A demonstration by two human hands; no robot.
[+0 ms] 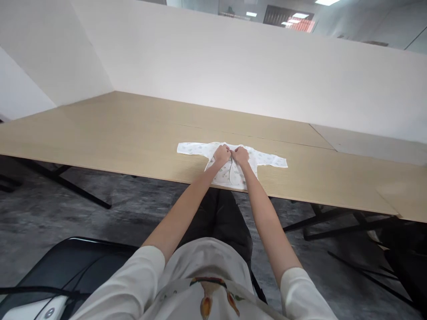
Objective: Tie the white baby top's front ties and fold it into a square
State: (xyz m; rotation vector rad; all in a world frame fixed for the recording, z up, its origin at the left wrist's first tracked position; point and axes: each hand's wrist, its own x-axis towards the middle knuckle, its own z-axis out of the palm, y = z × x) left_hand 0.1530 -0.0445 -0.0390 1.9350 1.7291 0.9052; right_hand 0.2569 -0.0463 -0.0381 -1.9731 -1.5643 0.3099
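A small white baby shirt (238, 175) with a faint scattered print lies spread on the wooden table, both long sleeves stretched out sideways. Its front opening runs down the middle, and the lower hem lies near the table's front edge. My left hand (222, 154) is closed on the fabric at the upper front, left of the opening. Close beside it, my right hand (240, 155) pinches the shirt just right of the opening. The fingertips of both hands nearly meet near the neckline; whatever small fastening may lie between them is too small to make out.
The long light-wood table (133, 129) runs across the view, backed by a white partition (233, 66). Black table legs (66, 182) stand below on the grey floor. A black chair (96, 253) with cables and a white device (50, 309) is at lower left.
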